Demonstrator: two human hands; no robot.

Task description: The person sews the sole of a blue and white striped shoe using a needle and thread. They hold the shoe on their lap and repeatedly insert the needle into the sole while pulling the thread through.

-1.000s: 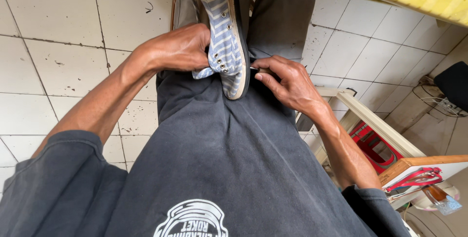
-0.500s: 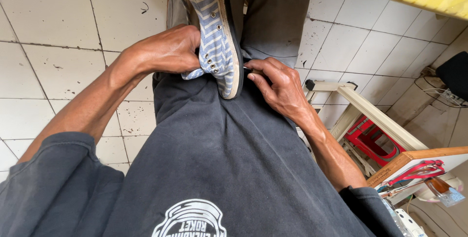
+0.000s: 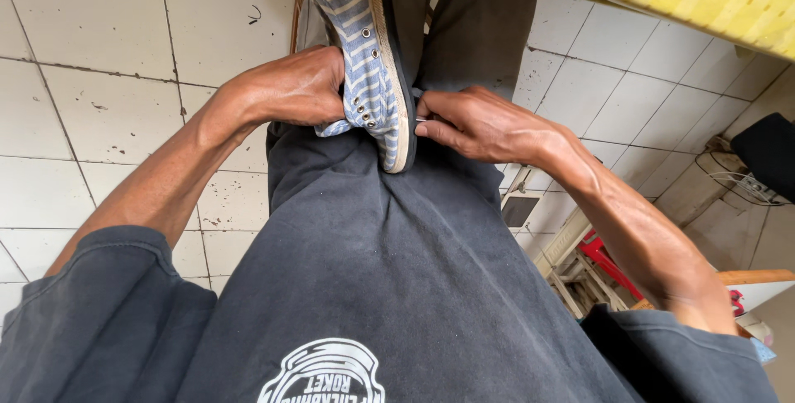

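While clamping the sneaker (image 3: 368,55), both hands curl.

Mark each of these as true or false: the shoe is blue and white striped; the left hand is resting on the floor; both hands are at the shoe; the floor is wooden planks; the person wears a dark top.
1. The shoe is blue and white striped. True.
2. The left hand is resting on the floor. False: it grips the shoe from its side, over the lap.
3. Both hands are at the shoe. True: the right hand presses against its sole edge.
4. The floor is wooden planks. False: it is pale square tiles.
5. The person wears a dark top. True.
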